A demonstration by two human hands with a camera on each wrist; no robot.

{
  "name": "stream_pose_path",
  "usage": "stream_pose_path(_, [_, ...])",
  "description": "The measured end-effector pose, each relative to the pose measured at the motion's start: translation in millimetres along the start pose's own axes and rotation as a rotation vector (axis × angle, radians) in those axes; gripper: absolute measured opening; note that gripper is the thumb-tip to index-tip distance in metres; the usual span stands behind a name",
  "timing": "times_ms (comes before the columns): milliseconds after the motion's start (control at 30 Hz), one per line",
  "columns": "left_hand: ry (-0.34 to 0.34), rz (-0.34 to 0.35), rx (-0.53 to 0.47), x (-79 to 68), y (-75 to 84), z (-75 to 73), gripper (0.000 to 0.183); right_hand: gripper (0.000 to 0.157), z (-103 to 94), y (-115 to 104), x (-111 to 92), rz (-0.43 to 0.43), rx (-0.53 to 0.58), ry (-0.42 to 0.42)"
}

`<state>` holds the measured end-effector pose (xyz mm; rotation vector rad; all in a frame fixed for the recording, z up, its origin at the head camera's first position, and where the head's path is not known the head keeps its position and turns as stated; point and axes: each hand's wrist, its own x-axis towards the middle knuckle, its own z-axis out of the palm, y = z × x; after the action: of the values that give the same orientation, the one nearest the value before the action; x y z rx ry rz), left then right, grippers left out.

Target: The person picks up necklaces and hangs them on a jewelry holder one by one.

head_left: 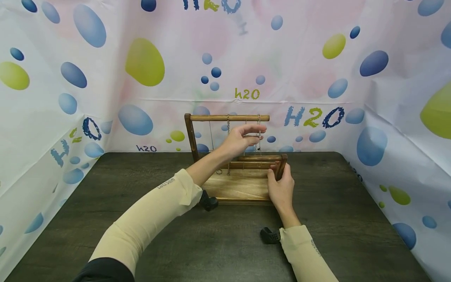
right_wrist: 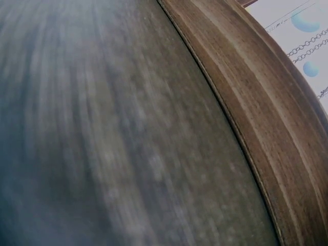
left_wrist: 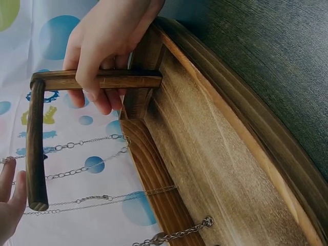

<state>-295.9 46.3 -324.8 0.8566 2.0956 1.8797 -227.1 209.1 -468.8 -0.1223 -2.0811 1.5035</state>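
A wooden jewelry stand (head_left: 243, 186) with a tray base and two crossbars stands on the table; several thin metal chains (head_left: 228, 137) hang from its upper bar (head_left: 229, 117). My left hand (head_left: 239, 139) reaches across to the bar's right end. Its thumb and index finger lie apart beside a silver chain (head_left: 259, 147), with the fingertips at or touching it. With the thumb in front and fingers behind, my right hand (head_left: 283, 188) grips the right post of the lower bar, shown closely as a wooden post (left_wrist: 123, 81) in the left wrist view. The right wrist view catches the stand's base (right_wrist: 256, 102).
The dark table (head_left: 141, 227) extends around the stand. Behind it and at both sides hangs a white sheet (head_left: 299, 78) with blue and green spots. Black wrist devices (head_left: 270, 236) sit at both sleeves. A small ring (left_wrist: 207, 221) ends one chain near the tray.
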Motion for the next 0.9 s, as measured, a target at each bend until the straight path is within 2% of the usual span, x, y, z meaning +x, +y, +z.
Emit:
stream_pose_path(433, [-0.01, 0.002, 0.013, 2.6, -8.3, 0.7, 0.036, 0.032, -0.6, 0.0, 0.9, -0.001, 0.015, -0.011])
stream_pose_path(900, [-0.038, -0.019, 0.045, -2.4, -12.8, -2.9, 0.037, 0.031, -0.7, -0.9, 1.4, 0.005, 0.021, -0.009])
